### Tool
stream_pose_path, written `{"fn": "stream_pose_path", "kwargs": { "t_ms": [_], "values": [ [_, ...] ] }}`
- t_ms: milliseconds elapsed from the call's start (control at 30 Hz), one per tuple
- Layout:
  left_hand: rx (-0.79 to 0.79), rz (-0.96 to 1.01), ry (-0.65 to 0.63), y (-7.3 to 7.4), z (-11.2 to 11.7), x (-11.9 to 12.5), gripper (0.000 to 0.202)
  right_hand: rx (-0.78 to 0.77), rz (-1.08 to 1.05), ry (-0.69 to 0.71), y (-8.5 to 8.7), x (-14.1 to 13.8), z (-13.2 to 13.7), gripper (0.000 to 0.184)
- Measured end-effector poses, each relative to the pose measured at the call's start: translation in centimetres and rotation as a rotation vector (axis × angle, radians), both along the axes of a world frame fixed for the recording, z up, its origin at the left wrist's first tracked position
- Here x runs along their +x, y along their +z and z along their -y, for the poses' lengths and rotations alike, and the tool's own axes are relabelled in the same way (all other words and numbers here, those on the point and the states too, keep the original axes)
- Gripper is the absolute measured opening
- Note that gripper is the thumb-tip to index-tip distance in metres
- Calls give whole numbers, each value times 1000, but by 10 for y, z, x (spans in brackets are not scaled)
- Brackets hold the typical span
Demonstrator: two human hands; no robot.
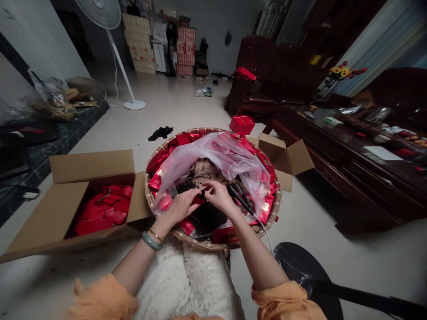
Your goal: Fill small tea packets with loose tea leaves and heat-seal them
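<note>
"How's the grip?"

"Narrow: left hand and right hand pinch a dark clump at frame centre, over the basket."

"Risk?"

"A slack pinch could spill it; the right forearm might catch the cord, lower right of centre, dragging the tool."

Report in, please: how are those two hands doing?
Left hand, right hand close together over basket. Small dark item between them, details unclear. Black corded tool beside right hand.
</note>
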State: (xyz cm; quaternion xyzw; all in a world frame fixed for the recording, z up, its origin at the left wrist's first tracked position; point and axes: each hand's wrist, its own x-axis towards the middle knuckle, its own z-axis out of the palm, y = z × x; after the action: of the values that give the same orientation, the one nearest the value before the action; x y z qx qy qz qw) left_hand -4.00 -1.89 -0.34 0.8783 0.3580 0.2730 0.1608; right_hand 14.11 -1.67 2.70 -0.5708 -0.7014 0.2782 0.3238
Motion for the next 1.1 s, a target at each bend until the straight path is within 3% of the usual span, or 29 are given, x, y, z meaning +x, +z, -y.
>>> {"fn": "stream_pose_path", "kwargs": {
  "t_ms": [300,467,567,700,800,1000,1100],
  "values": [
    [-27,-133,-105,16,6,4,31,-38,405,-57,3,-1,-4,8],
    [70,-358,5,24,13,3,25,-59,475,-100,6,-1,-3,13],
    [118,-398,100,28,16,2,21,-55,495,-100,7,0,-4,18],
    [151,-380,204,28,15,5,16,-31,359,-81,10,-2,-4,21],
    [149,-415,211,28,13,7,12,-45,178,-43,10,-4,-4,16],
    [101,-382,143,35,12,8,11,-379,-219,-9,2,-6,-3,18],
    [72,-340,75,39,11,6,10,-447,-354,9,5,-6,-2,13]
  ]
}}
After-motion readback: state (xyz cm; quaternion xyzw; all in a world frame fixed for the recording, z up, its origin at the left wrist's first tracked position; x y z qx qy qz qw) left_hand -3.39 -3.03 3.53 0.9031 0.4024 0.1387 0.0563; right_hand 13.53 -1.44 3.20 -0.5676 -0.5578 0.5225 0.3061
